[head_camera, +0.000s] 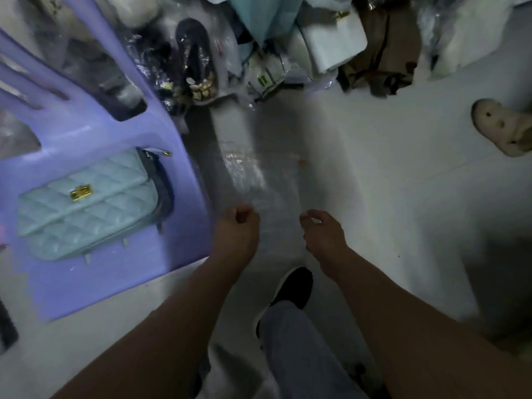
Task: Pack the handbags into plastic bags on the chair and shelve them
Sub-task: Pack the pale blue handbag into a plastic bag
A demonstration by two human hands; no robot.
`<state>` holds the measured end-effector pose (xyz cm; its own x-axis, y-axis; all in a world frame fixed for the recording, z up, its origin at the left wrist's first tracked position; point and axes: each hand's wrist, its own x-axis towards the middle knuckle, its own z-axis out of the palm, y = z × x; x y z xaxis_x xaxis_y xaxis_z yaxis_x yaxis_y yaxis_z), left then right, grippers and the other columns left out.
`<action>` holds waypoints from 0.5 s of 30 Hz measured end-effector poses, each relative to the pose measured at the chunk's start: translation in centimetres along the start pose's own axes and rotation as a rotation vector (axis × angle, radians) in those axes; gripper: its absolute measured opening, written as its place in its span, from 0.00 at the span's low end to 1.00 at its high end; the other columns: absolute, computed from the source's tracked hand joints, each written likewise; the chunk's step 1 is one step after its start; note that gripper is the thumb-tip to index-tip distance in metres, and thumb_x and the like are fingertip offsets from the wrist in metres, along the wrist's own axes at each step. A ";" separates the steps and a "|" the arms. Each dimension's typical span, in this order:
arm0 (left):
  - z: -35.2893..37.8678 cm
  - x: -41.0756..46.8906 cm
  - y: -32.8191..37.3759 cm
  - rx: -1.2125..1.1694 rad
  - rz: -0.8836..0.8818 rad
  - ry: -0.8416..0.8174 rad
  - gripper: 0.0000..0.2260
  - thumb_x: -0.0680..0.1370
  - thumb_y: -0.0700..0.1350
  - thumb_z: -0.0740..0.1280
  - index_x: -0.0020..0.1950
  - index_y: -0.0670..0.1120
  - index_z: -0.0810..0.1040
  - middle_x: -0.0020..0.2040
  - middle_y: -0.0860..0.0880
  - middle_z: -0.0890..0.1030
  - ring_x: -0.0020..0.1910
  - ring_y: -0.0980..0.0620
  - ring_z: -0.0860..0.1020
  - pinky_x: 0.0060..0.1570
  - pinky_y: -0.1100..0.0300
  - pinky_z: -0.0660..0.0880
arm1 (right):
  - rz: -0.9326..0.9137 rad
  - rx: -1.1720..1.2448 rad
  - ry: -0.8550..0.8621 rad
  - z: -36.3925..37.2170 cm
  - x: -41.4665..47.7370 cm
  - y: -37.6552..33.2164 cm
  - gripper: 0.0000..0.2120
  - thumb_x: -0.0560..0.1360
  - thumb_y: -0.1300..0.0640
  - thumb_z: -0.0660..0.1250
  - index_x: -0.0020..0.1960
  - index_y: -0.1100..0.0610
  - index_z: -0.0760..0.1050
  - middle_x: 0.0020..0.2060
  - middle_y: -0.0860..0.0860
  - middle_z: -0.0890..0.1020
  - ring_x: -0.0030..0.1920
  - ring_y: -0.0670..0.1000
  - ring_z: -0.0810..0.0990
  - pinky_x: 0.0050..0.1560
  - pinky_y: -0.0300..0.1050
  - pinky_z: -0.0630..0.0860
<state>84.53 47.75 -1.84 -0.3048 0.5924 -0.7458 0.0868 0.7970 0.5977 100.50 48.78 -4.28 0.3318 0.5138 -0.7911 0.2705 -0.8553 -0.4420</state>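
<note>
Shoe (pixel 293 286): right of the chair (pixel 95 133), under the bag's near end.
Left hand (pixel 240 226): just right of the chair; fingers curled, pinching the bag's edge.
Right hand (pixel 321 228): further right; fingers curled, pinching likewise.
Bag (pixel 264 180): clear film spread between the hands, off the chair; whether its mouth is open cannot be told.
Handbag (pixel 86 205): flat on the chair seat, unbagged.
Risk: film may slip from the pinches; clasp or strap may snag it on entry.
Pile (pixel 331 44): wrapped goods beyond the chair, crowding the floor.
Slipper (pixel 501 128): far right of the chair, a likely trip point.
</note>
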 end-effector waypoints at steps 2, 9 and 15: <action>2.7 1.0 -1.1 0.001 -0.082 -0.035 0.05 0.77 0.45 0.68 0.41 0.51 0.76 0.43 0.46 0.82 0.48 0.41 0.80 0.52 0.49 0.77 | 0.020 -0.030 -0.014 -0.9 2.2 1.3 0.17 0.79 0.50 0.69 0.65 0.57 0.77 0.59 0.57 0.82 0.58 0.59 0.81 0.62 0.57 0.78; 9.0 6.5 -7.9 0.214 -0.155 -0.080 0.07 0.80 0.50 0.64 0.51 0.51 0.80 0.45 0.49 0.81 0.45 0.48 0.78 0.45 0.58 0.72 | -0.008 -0.203 -0.071 0.1 11.6 5.9 0.18 0.79 0.49 0.67 0.66 0.55 0.76 0.61 0.55 0.80 0.59 0.57 0.80 0.64 0.53 0.76; 11.4 11.3 -12.9 0.241 -0.196 -0.055 0.03 0.82 0.49 0.63 0.53 0.54 0.76 0.45 0.57 0.76 0.45 0.55 0.75 0.46 0.58 0.69 | -0.041 -0.238 -0.133 4.7 18.0 9.4 0.25 0.81 0.51 0.66 0.75 0.57 0.68 0.73 0.57 0.71 0.71 0.56 0.72 0.64 0.36 0.64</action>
<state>90.81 45.53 -21.29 -0.2863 0.4247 -0.8589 0.2555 0.8978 0.3588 104.73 49.63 -24.68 0.1989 0.5210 -0.8301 0.4909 -0.7860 -0.3758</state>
